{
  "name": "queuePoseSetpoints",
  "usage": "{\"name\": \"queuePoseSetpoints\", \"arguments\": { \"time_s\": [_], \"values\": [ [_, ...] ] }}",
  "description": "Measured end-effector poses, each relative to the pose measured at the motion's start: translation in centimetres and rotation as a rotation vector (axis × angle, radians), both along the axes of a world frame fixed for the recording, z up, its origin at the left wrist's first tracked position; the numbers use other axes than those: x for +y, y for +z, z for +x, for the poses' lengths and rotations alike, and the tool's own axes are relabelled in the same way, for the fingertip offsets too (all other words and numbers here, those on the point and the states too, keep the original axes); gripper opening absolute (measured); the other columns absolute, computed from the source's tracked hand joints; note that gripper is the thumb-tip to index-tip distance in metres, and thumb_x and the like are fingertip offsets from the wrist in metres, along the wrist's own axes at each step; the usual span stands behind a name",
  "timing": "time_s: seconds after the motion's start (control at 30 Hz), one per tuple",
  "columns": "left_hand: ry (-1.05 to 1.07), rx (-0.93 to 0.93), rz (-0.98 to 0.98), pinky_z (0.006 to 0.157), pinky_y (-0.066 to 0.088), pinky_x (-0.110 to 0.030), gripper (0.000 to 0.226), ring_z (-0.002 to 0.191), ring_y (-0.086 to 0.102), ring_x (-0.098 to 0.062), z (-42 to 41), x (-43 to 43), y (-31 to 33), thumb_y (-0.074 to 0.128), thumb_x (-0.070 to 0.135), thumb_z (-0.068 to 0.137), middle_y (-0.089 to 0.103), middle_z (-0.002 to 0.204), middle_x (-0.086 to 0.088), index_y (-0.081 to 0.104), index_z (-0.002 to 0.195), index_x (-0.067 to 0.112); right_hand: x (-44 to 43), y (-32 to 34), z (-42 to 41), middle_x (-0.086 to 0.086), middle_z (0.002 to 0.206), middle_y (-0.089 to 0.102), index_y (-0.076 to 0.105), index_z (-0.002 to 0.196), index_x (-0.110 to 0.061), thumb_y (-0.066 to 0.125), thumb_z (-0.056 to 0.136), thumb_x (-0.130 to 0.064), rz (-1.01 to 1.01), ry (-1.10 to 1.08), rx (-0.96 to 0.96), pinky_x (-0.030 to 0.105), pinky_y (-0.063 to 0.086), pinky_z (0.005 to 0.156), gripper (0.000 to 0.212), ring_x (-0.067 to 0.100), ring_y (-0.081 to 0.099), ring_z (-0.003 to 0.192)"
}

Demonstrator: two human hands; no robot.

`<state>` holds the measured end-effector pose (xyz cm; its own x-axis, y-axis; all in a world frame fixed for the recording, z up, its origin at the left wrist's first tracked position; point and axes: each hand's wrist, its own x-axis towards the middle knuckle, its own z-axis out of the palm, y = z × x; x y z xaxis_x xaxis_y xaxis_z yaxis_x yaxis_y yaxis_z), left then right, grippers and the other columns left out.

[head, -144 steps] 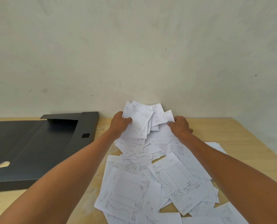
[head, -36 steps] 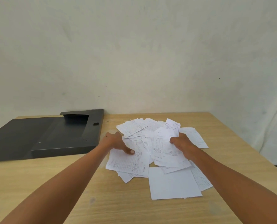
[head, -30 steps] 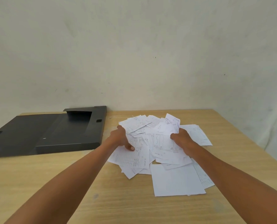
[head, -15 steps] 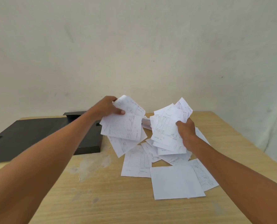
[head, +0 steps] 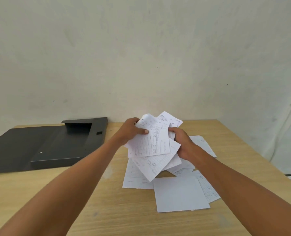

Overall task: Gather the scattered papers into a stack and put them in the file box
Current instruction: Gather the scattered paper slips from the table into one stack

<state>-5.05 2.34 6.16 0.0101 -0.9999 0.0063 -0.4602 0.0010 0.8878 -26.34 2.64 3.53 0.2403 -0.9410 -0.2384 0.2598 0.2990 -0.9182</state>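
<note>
A loose bundle of white printed papers [head: 151, 143] hangs above the middle of the wooden table [head: 107, 210]. My left hand [head: 129, 130] grips the bundle from the left, thumb on the top sheet. My right hand [head: 180, 142] grips it from the right. Several more papers [head: 178, 193] lie flat on the table below and in front of the bundle, one of them blank side up. The black file box [head: 44, 145] lies open on the table to the left, apart from both hands.
A pale wall [head: 141, 57] stands right behind the table's far edge. The table's right edge [head: 260, 159] runs close to the outermost sheets. Bare wood shows in front of the file box and along the near side.
Half a second ago each hand held its own handful apart in the air; now the two handfuls are together in one bundle between both hands, lower and nearer the table.
</note>
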Motion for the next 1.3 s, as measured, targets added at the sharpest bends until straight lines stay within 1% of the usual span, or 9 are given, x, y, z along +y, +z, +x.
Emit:
{"name": "queuePoseSetpoints", "arguments": {
  "time_s": [0.1,0.23,0.4,0.53,0.77,0.9,1.03,1.17,1.3],
  "values": [
    [0.045,0.03,-0.014,0.083,0.05,-0.037,0.049,0.108,0.065,-0.029,-0.7,-0.3,-1.6,0.087,0.018,0.077,0.069,0.117,-0.009,0.065,0.12,0.009,0.2,-0.5,-0.7,0.012,0.122,0.071,0.064,0.13,-0.016,0.053,0.097,-0.049,-0.015,0.119,0.032,0.049,0.049,0.101,0.048,0.031,0.067,0.114],
    [0.02,0.102,-0.004,0.085,0.056,-0.038,0.057,0.11,0.065,-0.026,-1.6,-0.2,-3.2,0.087,0.026,0.077,0.068,0.122,-0.007,0.062,0.126,0.011,0.2,-1.8,-1.1,0.012,0.116,0.073,0.062,0.129,-0.006,0.072,0.087,-0.004,-0.098,0.139,0.263,0.05,0.055,0.094,0.043,0.03,0.071,0.107],
    [0.227,0.123,-0.028,0.091,0.054,-0.04,0.094,0.115,0.059,-0.021,-1.1,0.6,-4.5,0.084,0.056,0.072,0.055,0.131,-0.001,0.041,0.145,0.016,-1.2,-2.2,-1.0,0.011,0.114,0.074,0.065,0.125,-0.011,0.07,0.085,-0.003,-0.05,-0.012,0.164,0.055,0.054,0.093,0.04,0.032,0.07,0.106],
    [-0.04,0.532,0.198,0.091,0.06,-0.05,0.059,0.108,0.073,-0.028,0.2,0.8,-4.9,0.085,0.03,0.08,0.074,0.122,-0.01,0.062,0.131,0.009,-1.6,-2.0,-0.3,0.011,0.115,0.074,0.067,0.121,-0.013,0.072,0.084,-0.004,-0.042,0.066,0.166,0.058,0.053,0.093,0.039,0.033,0.07,0.107],
    [0.17,0.599,-0.082,0.078,0.062,-0.042,0.039,0.099,0.074,-0.023,1.7,0.4,-3.6,0.083,0.017,0.083,0.075,0.112,-0.002,0.065,0.118,0.015,-2.4,0.5,2.9,0.009,0.115,0.073,0.064,0.122,-0.008,0.077,0.083,-0.017,-0.192,-0.01,0.221,0.046,0.056,0.093,0.042,0.026,0.071,0.104],
    [0.244,0.567,-0.07,0.083,0.059,-0.047,0.032,0.099,0.072,-0.025,4.6,0.5,-3.6,0.079,0.013,0.087,0.073,0.111,-0.003,0.064,0.115,0.017,-2.3,0.6,2.5,0.003,0.104,0.076,0.066,0.114,-0.012,0.075,0.086,-0.032,-0.217,0.204,0.521,0.036,0.059,0.075,0.036,0.02,0.072,0.09],
    [0.326,0.515,0.022,0.08,0.058,-0.048,0.033,0.101,0.069,-0.031,6.6,0.8,-5.6,0.075,0.01,0.091,0.07,0.115,-0.008,0.062,0.121,0.012,-2.8,-2.0,-0.1,0.011,0.113,0.07,0.064,0.106,-0.01,0.069,0.087,-0.046,-0.35,0.019,0.89,0.037,0.051,0.078,0.041,0.021,0.065,0.093],
    [0.337,0.514,0.092,0.093,0.056,-0.057,0.04,0.106,0.069,-0.035,6.7,0.7,-7.0,0.075,0.01,0.09,0.071,0.12,-0.013,0.062,0.128,0.006,-2.2,-3.3,-2.0,0.007,0.099,0.058,0.054,0.091,-0.018,0.065,0.051,-0.089,-0.235,0.15,1.449,0.042,0.043,0.083,0.082,0.032,0.056,0.103],
    [0.27,0.585,0.097,0.084,0.059,-0.05,0.03,0.101,0.07,-0.03,5.7,0.2,-7.3,0.076,0.008,0.089,0.072,0.115,-0.009,0.064,0.117,0.01,-1.4,-3.4,-0.5,0.002,0.112,0.062,0.06,0.11,-0.021,0.057,0.072,-0.081,-0.457,-0.037,1.356,0.04,0.046,0.088,0.071,0.024,0.057,0.109]
  ]
}}
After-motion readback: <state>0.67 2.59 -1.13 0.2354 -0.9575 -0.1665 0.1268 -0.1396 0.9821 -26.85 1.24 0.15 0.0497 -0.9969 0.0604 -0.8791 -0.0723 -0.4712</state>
